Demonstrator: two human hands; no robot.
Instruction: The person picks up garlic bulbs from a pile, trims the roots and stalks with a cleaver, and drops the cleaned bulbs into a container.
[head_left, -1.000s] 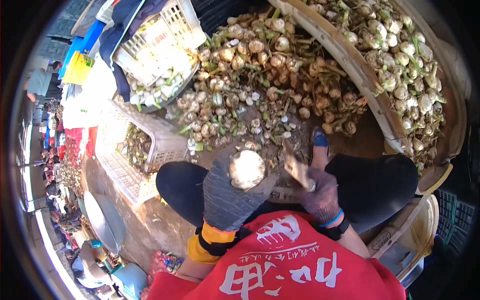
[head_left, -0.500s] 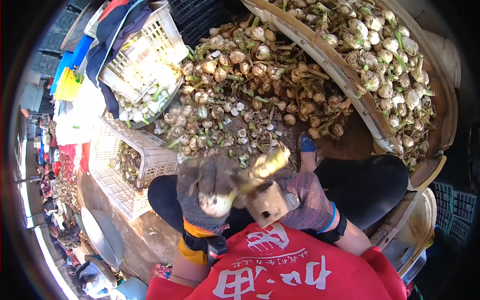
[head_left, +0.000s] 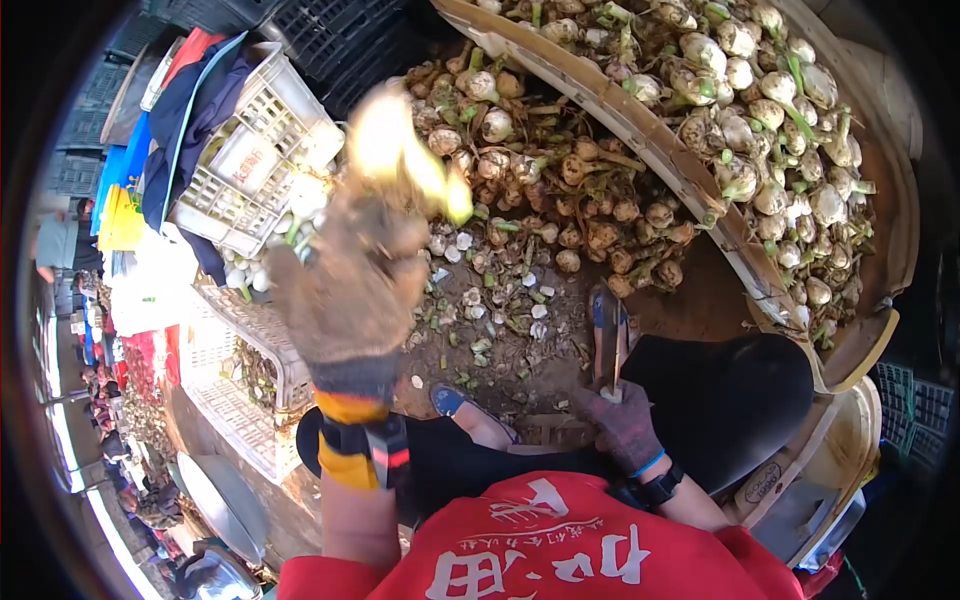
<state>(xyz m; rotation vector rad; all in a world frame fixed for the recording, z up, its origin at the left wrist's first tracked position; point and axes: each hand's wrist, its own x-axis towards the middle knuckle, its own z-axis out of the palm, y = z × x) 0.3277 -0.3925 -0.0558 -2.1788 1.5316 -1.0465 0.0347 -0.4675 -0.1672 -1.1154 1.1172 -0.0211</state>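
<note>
My left hand (head_left: 355, 280), in a dirty dark knitted glove, is raised at the left and blurred by motion. Its fingers are closed on a garlic bulb (head_left: 390, 145), washed out by sunlight, with a yellowish end. Lower down, beside my knee, my right hand (head_left: 625, 425) in a similar glove grips a knife (head_left: 617, 350) with the blade pointing up, seen nearly edge-on. Beyond both hands lies a heap of dirty garlic with stalks (head_left: 540, 150). Cut bits of root and stem (head_left: 490, 310) litter the ground between them.
A large tub (head_left: 640, 105) full of garlic bulbs stands at the right. On the left, a white crate (head_left: 240, 180) with dark clothing rests near cleaned bulbs, and another crate (head_left: 280, 385) lies below it. A metal basin (head_left: 215, 505) and distant people occupy the lower left.
My hands have parted. The left has swung up and forward toward the heap with the garlic bulb; the right has drawn down slightly right, turning the knife blade upward.
</note>
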